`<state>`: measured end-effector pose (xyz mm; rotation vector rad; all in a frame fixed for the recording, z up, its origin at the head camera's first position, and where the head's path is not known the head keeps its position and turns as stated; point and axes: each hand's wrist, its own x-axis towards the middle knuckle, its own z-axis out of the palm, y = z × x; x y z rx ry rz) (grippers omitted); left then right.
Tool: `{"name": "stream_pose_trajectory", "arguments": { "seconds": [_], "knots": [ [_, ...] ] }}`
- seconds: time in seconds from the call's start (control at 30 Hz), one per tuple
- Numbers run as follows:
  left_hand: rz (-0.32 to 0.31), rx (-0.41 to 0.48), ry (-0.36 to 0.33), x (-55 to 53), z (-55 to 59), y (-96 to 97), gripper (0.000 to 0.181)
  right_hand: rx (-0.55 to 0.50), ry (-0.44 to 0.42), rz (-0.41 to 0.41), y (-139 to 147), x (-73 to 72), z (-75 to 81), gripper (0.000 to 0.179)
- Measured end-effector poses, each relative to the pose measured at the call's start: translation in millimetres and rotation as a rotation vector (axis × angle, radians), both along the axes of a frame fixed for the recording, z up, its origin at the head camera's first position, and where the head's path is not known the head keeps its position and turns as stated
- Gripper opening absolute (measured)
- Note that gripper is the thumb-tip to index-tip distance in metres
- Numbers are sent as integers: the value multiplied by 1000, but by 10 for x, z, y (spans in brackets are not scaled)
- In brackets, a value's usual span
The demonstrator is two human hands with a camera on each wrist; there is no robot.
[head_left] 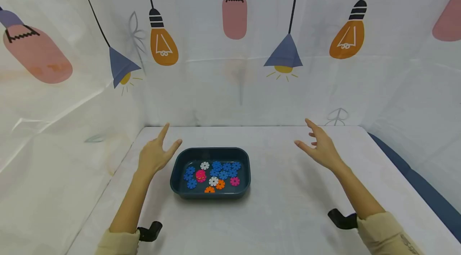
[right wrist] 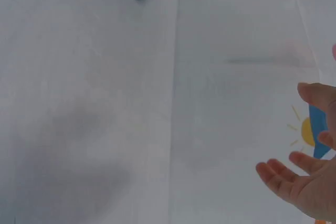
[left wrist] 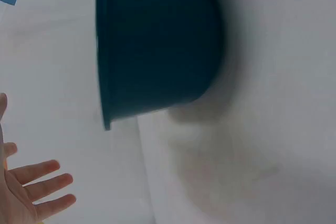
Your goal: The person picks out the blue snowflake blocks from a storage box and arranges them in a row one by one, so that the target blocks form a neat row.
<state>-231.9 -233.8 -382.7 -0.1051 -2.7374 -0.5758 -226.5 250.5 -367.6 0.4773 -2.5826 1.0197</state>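
Note:
A dark teal tray [head_left: 210,195] stands on the white table, a little left of the middle. Inside lie small flower-shaped discs: several blue discs [head_left: 223,174], pink discs [head_left: 200,175], white discs [head_left: 213,181] and orange discs [head_left: 220,184]. My left hand [head_left: 154,154] hovers just left of the tray, fingers spread and holding nothing. Off to the tray's right, my right hand [head_left: 321,147] is raised with loosely bent fingers and nothing in it. In the left wrist view the tray's side [left wrist: 157,45] looms close to the left hand [left wrist: 31,187].
White tablecloth [head_left: 281,215] covers the table, whose back edge meets a white curtain [head_left: 201,87] printed with hanging lamps. Another such curtain hangs at the left. A dark blue strip [head_left: 414,179] runs along the table's right side. Black straps [head_left: 150,231] circle both wrists.

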Motion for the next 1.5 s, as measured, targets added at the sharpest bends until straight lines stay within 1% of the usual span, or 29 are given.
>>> {"name": "stream_pose_trajectory", "arguments": {
  "seconds": [0.1, 0.2, 0.33, 0.43, 0.5, 0.57, 0.73, 0.83, 0.9, 0.97, 1.03, 1.1, 1.2, 1.3, 1.5],
  "knots": [
    [-2, 49, -20, 25, -106, 22, 72, -76, -76, 25, -47, -7, 13, 73],
    [-20, 88, -13, 36, -220, 55, 65, -133, -145, 48, -106, -14, 35, 71],
    [-65, 172, 2, 24, -369, 96, 59, -198, -220, 81, -199, -18, 65, 67],
    [-104, 241, 1, 11, -474, 108, 56, -238, -258, 105, -276, -31, 65, 64],
    [-122, 292, -19, 11, -544, 111, 56, -266, -274, 126, -331, -49, 48, 61],
    [-125, 353, -46, 21, -611, 109, 55, -308, -290, 154, -393, -71, 17, 59],
    [-85, 511, -137, 62, -752, 93, 49, -409, -328, 227, -560, -145, -99, 53],
    [-71, 633, -186, 81, -791, 93, 45, -448, -364, 256, -679, -178, -159, 50],
    [-65, 704, -187, 86, -805, 100, 44, -483, -400, 272, -768, -200, -197, 48],
    [-61, 748, -186, 93, -804, 113, 44, -514, -434, 285, -861, -213, -232, 47],
    [-58, 765, -179, 94, -808, 123, 43, -542, -466, 295, -949, -231, -274, 46],
    [-55, 778, -178, 100, -810, 132, 44, -548, -487, 308, -1027, -236, -305, 45],
    [-55, 791, -173, 101, -832, 135, 44, -559, -519, 322, -1136, -242, -328, 44],
    [-61, 806, -154, 102, -859, 129, 43, -575, -551, 346, -1241, -250, -337, 44],
    [-99, 792, -120, 103, -889, 56, 42, -636, -637, 390, -1478, -298, -397, 43]
  ]
}}
